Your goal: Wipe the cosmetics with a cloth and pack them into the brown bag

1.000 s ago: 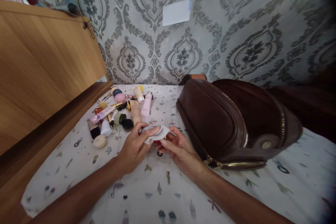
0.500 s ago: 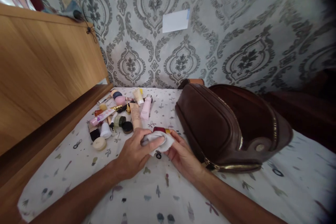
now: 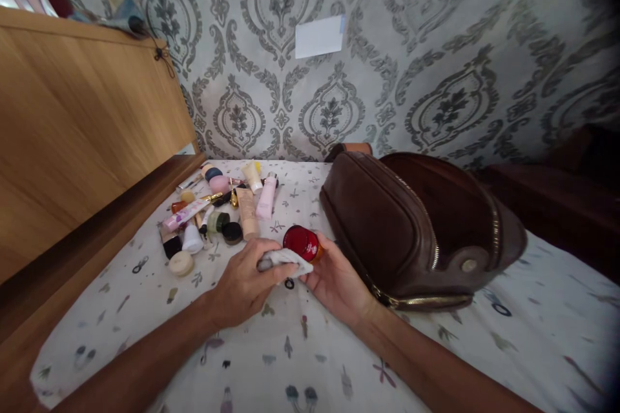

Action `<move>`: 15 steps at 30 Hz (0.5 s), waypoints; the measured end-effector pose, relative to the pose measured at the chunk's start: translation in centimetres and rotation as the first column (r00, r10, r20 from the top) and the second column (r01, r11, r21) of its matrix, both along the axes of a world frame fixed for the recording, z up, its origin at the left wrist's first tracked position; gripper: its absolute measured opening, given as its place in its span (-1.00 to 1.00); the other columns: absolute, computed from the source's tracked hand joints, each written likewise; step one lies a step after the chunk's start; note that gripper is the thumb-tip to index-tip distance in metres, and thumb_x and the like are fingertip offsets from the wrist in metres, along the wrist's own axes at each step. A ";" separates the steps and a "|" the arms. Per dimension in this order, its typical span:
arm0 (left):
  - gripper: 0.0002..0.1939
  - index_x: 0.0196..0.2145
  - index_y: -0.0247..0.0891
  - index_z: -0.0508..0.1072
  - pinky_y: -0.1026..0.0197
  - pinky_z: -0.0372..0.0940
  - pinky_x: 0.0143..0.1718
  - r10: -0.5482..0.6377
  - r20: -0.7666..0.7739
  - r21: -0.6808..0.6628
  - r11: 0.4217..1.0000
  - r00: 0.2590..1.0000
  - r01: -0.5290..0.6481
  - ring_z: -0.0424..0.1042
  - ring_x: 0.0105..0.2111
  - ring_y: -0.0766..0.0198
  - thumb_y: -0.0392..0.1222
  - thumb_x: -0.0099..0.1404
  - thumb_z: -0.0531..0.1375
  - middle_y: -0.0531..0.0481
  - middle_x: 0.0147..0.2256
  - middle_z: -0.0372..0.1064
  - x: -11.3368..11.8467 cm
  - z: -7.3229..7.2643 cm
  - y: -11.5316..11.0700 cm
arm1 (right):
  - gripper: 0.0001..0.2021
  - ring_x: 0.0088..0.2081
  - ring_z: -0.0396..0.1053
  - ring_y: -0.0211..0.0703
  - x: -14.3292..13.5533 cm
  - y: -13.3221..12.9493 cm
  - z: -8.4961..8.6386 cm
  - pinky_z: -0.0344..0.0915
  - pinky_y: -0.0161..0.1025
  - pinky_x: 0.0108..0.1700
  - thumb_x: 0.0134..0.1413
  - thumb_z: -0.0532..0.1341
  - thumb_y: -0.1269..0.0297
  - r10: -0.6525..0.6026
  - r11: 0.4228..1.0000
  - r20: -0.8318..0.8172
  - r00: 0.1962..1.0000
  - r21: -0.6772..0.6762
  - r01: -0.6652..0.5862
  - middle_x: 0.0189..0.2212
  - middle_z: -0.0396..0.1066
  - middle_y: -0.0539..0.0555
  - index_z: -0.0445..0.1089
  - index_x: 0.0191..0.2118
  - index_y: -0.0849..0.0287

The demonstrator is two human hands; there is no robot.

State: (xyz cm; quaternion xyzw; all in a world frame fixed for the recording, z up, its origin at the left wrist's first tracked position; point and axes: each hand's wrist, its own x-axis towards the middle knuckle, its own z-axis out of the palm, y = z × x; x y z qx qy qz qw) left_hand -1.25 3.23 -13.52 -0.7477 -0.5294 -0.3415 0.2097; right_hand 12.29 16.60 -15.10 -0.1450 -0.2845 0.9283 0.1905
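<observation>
My left hand [image 3: 249, 276] pinches a crumpled white cloth [image 3: 285, 261] between thumb and fingers. In my right hand [image 3: 339, 281] is a small red jar [image 3: 300, 242] with a glossy lid and an amber side, tilted so its top shows. The cloth lies against the jar's near edge and hides part of it. Both hands are above the patterned white sheet [image 3: 285, 361]. Just beyond my left hand lies a peach tube [image 3: 247, 211], with a pink tube [image 3: 267, 196] beside it.
Several cosmetics lie left, among them a green jar [image 3: 217, 222], a black-lidded pot [image 3: 232, 233] and a cream-coloured round pot [image 3: 181, 263]. A brown leather bag [image 3: 372, 206] stands unzipped at right. A wooden cabinet [image 3: 92, 90] borders the left; a patterned wall [image 3: 281, 110] rises behind.
The red jar, mostly covered by the cloth before, has turned so its lid faces me. The cloth has shifted down towards its near edge. My view has moved slightly.
</observation>
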 end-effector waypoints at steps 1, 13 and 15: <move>-0.67 -0.04 -0.28 0.45 0.19 0.37 -0.22 0.000 0.008 0.000 1.000 1.000 0.000 0.33 -0.12 0.18 -0.48 0.32 0.05 -0.18 -0.06 0.24 -0.1 0.0 0.0 | -0.73 -0.39 0.48 -0.25 0.0 0.1 0.0 0.42 -0.37 -0.35 0.04 0.37 0.07 0.001 1.000 -0.010 1.000 -0.009 -0.001 -0.38 0.58 -0.01 0.50 -0.26 0.16; -0.60 0.11 -0.20 0.36 0.05 0.29 0.03 0.142 0.312 -0.117 0.987 0.939 -0.110 0.28 0.04 0.15 -0.41 0.40 -0.03 -0.16 0.01 0.19 -1.4 -0.9 0.2 | -0.65 -0.35 0.56 -0.15 0.3 -0.5 -0.3 0.45 -0.38 -0.42 0.02 0.38 0.05 0.178 0.969 -0.019 0.984 0.180 -0.172 -0.34 0.56 0.10 0.47 -0.20 0.24; -0.58 0.14 -0.19 0.34 0.04 0.26 0.08 0.128 0.341 -0.106 0.990 0.931 -0.098 0.25 0.08 0.14 -0.40 0.41 -0.03 -0.15 0.03 0.19 -1.2 -0.7 0.1 | -0.68 -0.38 0.53 -0.20 0.3 -0.8 -0.2 0.45 -0.38 -0.43 -0.01 0.41 0.09 0.147 0.962 -0.008 0.989 0.234 -0.141 -0.36 0.53 0.05 0.45 -0.23 0.21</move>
